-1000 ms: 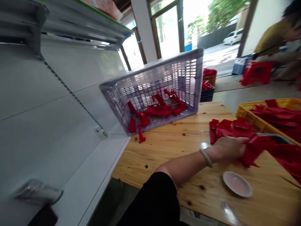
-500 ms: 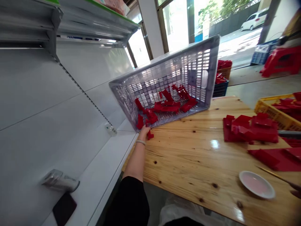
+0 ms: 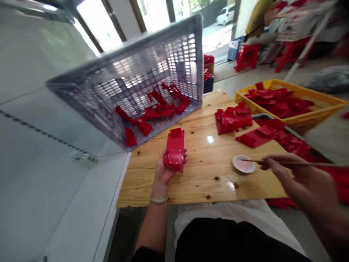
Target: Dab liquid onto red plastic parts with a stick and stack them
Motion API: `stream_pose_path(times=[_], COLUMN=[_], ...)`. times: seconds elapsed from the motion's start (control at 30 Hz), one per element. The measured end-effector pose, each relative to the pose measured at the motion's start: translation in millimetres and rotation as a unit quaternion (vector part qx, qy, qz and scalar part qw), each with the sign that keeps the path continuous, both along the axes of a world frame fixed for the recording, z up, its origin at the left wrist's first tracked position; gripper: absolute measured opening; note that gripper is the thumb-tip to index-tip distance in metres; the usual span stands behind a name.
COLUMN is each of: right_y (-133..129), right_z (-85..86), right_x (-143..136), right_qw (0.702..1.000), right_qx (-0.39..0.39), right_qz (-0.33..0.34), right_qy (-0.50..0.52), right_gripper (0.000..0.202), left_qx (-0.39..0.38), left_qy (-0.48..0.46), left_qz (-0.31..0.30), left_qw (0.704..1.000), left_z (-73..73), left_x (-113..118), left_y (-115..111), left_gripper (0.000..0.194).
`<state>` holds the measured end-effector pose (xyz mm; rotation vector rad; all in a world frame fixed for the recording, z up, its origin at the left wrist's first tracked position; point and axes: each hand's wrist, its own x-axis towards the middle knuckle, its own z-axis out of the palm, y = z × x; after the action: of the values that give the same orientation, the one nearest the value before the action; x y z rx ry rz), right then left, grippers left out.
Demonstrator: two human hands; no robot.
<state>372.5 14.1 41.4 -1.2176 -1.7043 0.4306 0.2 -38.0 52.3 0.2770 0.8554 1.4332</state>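
My left hand [image 3: 163, 171] holds a red plastic part [image 3: 175, 150] above the wooden table [image 3: 201, 171], thumb on one side and fingertips showing on the other. The part is flat, with a raised tab at its far end and a curved section near my palm. On the right, my right hand [image 3: 305, 182] pinches a thin paintbrush [image 3: 289, 162], somewhat blurred. The brush's tip reaches over a small white dish [image 3: 244, 171] with pale pink contents; whether it touches them I cannot tell.
A tilted grey crate [image 3: 122, 91] lined with clear plastic holds several red parts. More red parts [image 3: 234, 117] lie at the table's right edge. Beyond are a yellow crate [image 3: 321, 112] and a dark crate [image 3: 289, 125], both with red parts. A person [image 3: 256, 22] sits farther back.
My left hand has drawn back from the grey crate's near corner with a red part. My right hand has come into view with the brush over the dish. The view has turned right.
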Motion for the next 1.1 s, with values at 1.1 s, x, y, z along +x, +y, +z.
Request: stream_pose_path(times=[1.1], right_y=[25.4], right_z=[-31.4], right_x=[8.3], right_qw=[0.995], right_qx=[-0.054], right_qz=[-0.035], right_qy=[-0.071], right_gripper=[0.052], left_qx=[0.086], left_qy=[0.044], left_qz=[-0.156], left_qw=[0.983], left_z=[2.0], left_x=[79.2], left_y=[-17.5], left_gripper=[0.058])
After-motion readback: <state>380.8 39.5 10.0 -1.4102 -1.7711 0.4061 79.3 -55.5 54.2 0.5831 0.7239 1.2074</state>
